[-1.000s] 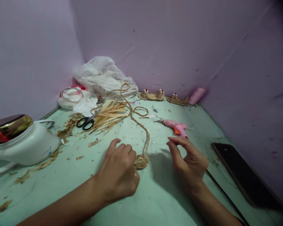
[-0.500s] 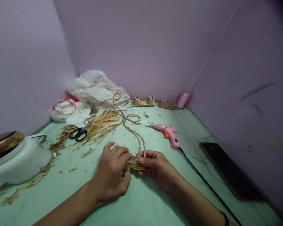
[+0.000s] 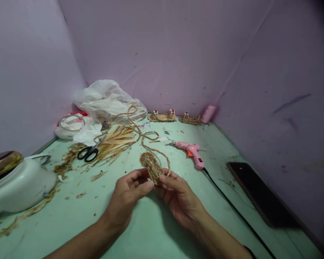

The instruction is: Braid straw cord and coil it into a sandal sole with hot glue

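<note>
An oval sole-like piece of coiled brown braided cord (image 3: 151,165) is held tilted above the green table, its broad face showing. My left hand (image 3: 131,194) pinches its lower left edge between thumb and fingers. On the lower right edge, my right hand (image 3: 178,192) grips it with the thumb in front. A loose tail of braided cord (image 3: 162,153) leaves the piece near my right fingers and loops away over the table to the plastic bag.
A pink glue gun (image 3: 190,149) with a black cable and a phone (image 3: 259,194) lie on the right. Scissors (image 3: 91,149), dry fibre strips (image 3: 118,138) and a white pot (image 3: 21,183) are left. Woven pieces (image 3: 163,117), a pink roll (image 3: 209,113) and a plastic bag (image 3: 108,99) line the back.
The coiled piece has been raised and turned, so its oval face shows. My left hand has rotated from covering its left end to pinching its lower edge.
</note>
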A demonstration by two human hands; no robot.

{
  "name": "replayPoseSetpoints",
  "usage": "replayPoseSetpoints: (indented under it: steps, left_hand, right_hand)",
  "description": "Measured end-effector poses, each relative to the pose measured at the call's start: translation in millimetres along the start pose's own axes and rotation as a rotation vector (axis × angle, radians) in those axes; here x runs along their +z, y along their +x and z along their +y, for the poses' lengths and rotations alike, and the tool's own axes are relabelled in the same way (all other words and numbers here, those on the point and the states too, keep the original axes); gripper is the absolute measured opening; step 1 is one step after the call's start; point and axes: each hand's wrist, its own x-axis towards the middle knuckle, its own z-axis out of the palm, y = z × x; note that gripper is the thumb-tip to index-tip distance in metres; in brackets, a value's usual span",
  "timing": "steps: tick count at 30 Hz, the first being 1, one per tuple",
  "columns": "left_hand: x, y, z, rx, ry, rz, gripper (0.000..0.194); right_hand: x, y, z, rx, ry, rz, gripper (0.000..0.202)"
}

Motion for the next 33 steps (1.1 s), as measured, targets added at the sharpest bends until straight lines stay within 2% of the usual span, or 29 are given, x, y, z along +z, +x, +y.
replayPoseSetpoints:
  steps: [1,3,5,6,7,10,11,12,13,15,21,23,27,33]
  left_hand:
    - [2.6,1,-1,-0.071,-0.059,-0.029,0.036]
    - [3.3,6,-1,-0.111,-0.132,0.016,0.029]
    - [-1.4,12,1,-0.099,-0.164,0.108,0.026]
    - [-4.9,15,2,-0.094,-0.177,0.138,0.026]
    - [-8.5,19,3,-0.091,-0.19,0.156,0.026]
    - [-16.0,26,5,-0.11,-0.213,0.157,0.026]
    - [-16.9,28,5,-0.116,-0.214,0.148,0.026]
    - [-17.2,29,5,-0.121,-0.216,0.141,0.026]
    - [-17.1,30,5,-0.123,-0.217,0.134,0.025]
    - [-16.8,31,4,-0.123,-0.215,0.122,0.025]
    - [-20.2,33,4,-0.114,-0.209,0.089,0.027]
    - [-21.2,34,5,-0.103,-0.211,0.077,0.027]
    - [-22.2,35,6,-0.084,-0.214,0.052,0.029]
    - [-24.4,37,7,-0.066,-0.219,0.072,0.03]
  right_hand:
    - [1,-2,3,0.003,-0.034,-0.036,0.034]
    - [0,-4,2,0.012,-0.211,-0.086,0.037]
    - [-6,-1,-9,-0.043,-0.569,-0.057,0.038]
    - [-11,3,-20,-0.1,-0.787,-0.005,0.037]
    - [-17,7,-32,-0.255,-1.034,0.116,0.033]
    - [-37,21,-72,-0.579,-1.245,0.444,0.04]
    - [-44,25,-82,-0.625,-1.323,0.523,0.046]
    - [-49,29,-90,-0.636,-1.569,0.652,0.052]
    - [-54,32,-96,-0.578,-1.718,0.729,0.056]
    - [-59,38,-100,-0.484,-1.828,0.75,0.054]
    - [-63,45,-98,-0.351,-1.7,0.624,0.02]
    - [-64,44,-98,-0.335,-1.61,0.586,0.019]
    - [-54,31,-94,-0.366,-1.381,0.478,0.034]
    - [-30,-4,-79,-0.502,-0.983,0.057,0.035]
